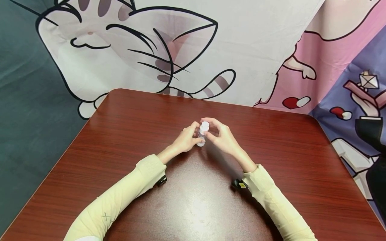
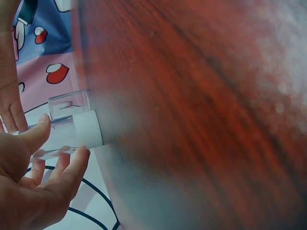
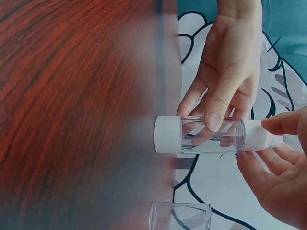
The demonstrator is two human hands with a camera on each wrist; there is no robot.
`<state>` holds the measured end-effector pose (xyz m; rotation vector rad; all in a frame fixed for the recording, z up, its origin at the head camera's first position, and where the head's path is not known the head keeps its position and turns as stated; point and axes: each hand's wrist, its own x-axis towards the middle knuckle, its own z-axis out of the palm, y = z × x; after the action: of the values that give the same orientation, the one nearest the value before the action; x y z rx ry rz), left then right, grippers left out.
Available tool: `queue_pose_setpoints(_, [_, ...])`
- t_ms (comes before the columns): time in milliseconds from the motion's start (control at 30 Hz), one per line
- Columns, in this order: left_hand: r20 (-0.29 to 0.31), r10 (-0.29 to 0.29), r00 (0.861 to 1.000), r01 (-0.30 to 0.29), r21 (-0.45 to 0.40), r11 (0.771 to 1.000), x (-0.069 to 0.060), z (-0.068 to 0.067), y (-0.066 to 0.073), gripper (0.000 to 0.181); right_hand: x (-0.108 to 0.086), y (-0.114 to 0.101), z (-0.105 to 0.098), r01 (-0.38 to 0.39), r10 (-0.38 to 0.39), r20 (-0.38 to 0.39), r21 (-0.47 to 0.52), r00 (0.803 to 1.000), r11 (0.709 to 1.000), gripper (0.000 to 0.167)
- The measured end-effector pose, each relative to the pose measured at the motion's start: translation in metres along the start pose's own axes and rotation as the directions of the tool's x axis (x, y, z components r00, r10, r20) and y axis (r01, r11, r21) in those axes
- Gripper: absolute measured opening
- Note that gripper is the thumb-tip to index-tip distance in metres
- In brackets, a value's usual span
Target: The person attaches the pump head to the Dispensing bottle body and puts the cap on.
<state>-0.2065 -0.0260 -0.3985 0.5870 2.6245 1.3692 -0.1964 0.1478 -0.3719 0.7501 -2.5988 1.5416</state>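
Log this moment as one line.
left hand: grips bottle | right hand: pinches its white top | bottle: upright | clear cap: on table, apart from bottle

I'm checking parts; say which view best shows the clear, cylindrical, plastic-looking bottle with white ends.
Right wrist view: the bottle shows large, with base, body and top. Left wrist shows base and some body, the left hand hiding its top; head shows it small.

- Head view: bright, mostly sharp; white glare pools on the tabletop below the fingers.
- A soft shadow slants down and right from the fingers.
- Left wrist view: dimmer; tabletop right of the fingers blurred, pale glare far upper right.
- Right wrist view: hazy blur left of the fingers.
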Motion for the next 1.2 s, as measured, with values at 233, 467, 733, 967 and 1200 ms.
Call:
queue_pose_setpoints(233, [-0.007,0.021,1.000,-0.021,0.000,1.000,0.000,0.000,0.000,0.037,0.001,0.001,-0.001,-0.019,0.019,-0.008,-0.003,1.000,1.000,0.041])
queue_pose_setpoints(467, [0.000,0.001,1.000,-0.001,0.002,1.000,0.001,0.000,-0.001,0.038,-0.002,-0.021,-0.002,-0.028,0.028,-0.014,0.000,1.000,1.000,0.038])
queue_pose_setpoints(733, [-0.008,0.017,1.000,-0.017,-0.028,0.999,0.000,0.000,-0.004,0.039,-0.004,-0.037,-0.003,-0.023,0.023,0.002,0.029,1.000,0.999,0.038])
queue_pose_setpoints(967, [-0.011,0.036,0.999,-0.036,-0.070,0.997,0.001,0.000,-0.006,0.045,-0.003,-0.036,-0.003,-0.024,0.024,0.005,0.023,1.000,0.999,0.036])
queue_pose_setpoints(1200, [-0.010,0.011,1.000,-0.012,-0.116,0.993,0.001,0.001,-0.004,0.047,-0.002,-0.035,-0.003,-0.018,0.017,0.025,0.032,1.000,0.999,0.034])
